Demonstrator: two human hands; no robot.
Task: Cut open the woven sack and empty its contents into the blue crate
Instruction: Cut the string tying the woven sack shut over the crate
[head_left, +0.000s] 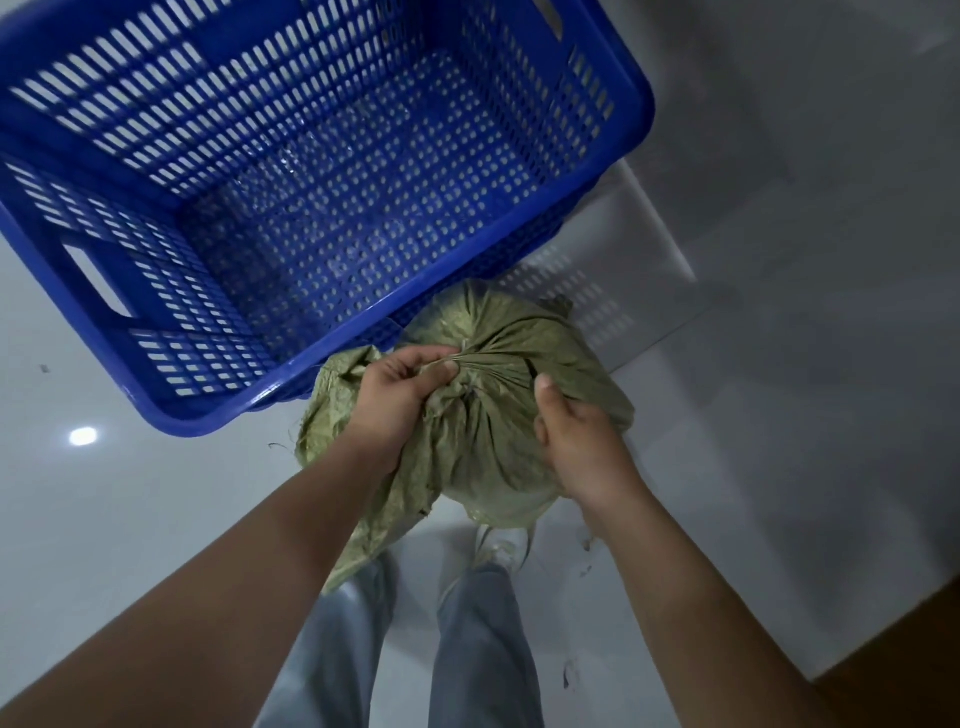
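Both hands (395, 400) (582, 441) grip (fingers curled), arms outstretched.

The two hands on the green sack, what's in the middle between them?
In the head view, the tied, bunched neck of the sack sits between the left hand and the right hand. Both hands grip the cloth beside it.

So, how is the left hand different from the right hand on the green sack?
The left hand pinches the gathered fabric at the tied neck of the green sack, fingers curled tightly; the right hand grips the sack's bulging side, thumb pointing up. The left hand sits nearer the blue crate; the right is farther. Both hold the sack, which is not yet opened.
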